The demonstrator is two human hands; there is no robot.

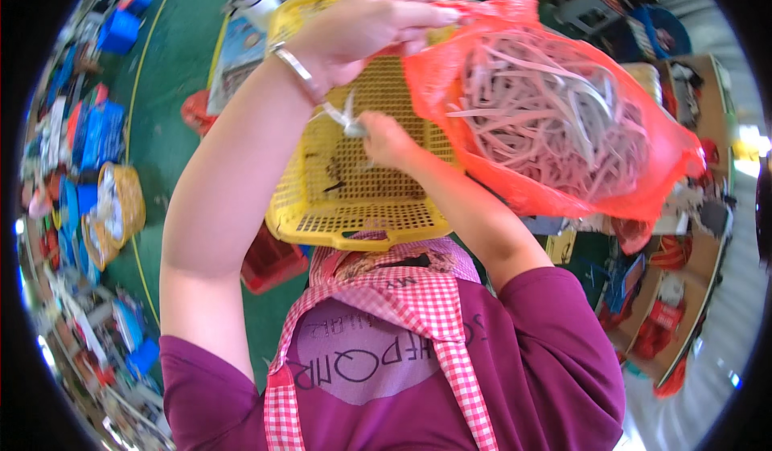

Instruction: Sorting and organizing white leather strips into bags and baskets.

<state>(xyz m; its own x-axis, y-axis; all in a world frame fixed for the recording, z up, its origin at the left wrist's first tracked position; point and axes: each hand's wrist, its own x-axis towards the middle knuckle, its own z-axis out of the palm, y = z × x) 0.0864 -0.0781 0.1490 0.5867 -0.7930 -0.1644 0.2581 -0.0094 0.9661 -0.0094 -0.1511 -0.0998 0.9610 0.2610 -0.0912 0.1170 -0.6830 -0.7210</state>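
Note:
My left hand (376, 26) reaches across the top of the yellow plastic basket (283, 218), its fingers pinched on the edge of a thin red plastic bag (434, 73). Inside the open bag lies a tangled heap of narrow whitish strips (555, 117). My right hand (388, 139) is below the left one, over the basket, and closed on a few white strips (344, 119) that stick out past its fingers. Through the basket's mesh floor some small dark bits (334, 179) show. Most of my right fingers are hidden by the hand itself.
On the right stands a wooden shelf unit (700, 278) with assorted goods. Yellow baskets (121, 201) and blue bins (119, 31) line the left side of the green floor (173, 113). A red crate (272, 262) sits below the yellow basket, near my waist.

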